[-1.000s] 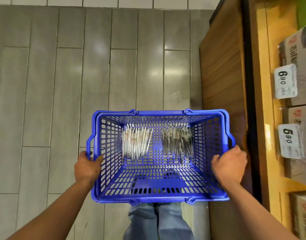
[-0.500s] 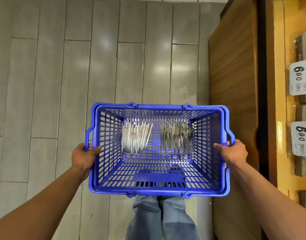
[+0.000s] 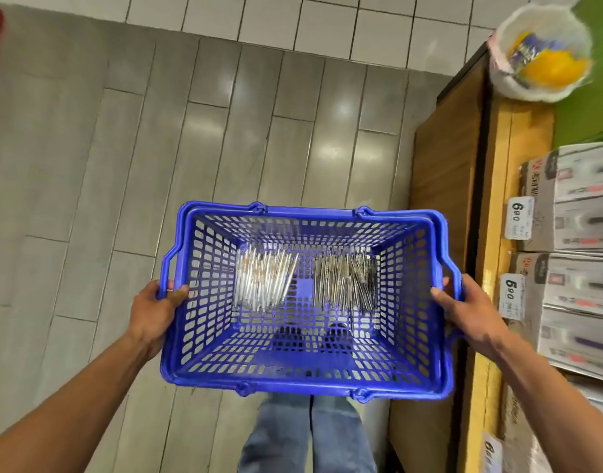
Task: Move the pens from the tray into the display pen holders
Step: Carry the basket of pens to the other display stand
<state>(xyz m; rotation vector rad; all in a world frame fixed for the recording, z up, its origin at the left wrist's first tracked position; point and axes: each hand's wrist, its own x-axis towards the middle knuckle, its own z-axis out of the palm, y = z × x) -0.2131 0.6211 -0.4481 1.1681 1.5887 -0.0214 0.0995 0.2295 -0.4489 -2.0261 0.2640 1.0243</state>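
I carry a blue plastic basket (image 3: 409,339) in front of me above the floor. My left hand (image 3: 153,308) grips its left side handle, and my right hand (image 3: 470,312) grips the right side handle. On the basket's far floor lie two bunches of pens: a pale silver bunch (image 3: 264,279) on the left and a darker bunch (image 3: 346,281) on the right. No pen holder shows in this view.
A wooden shelf unit (image 3: 443,186) stands along the right, holding grey boxes (image 3: 583,199) with white price tags (image 3: 518,218). A white lined bin (image 3: 542,52) with yellow and blue contents sits at the top right. Grey tiled floor (image 3: 122,165) spreads to the left; my jeans show below the basket.
The view has tilted up and swung right: the bin and more shelf boxes have come into sight. Both hands keep their hold on the basket, and the pens lie as before.
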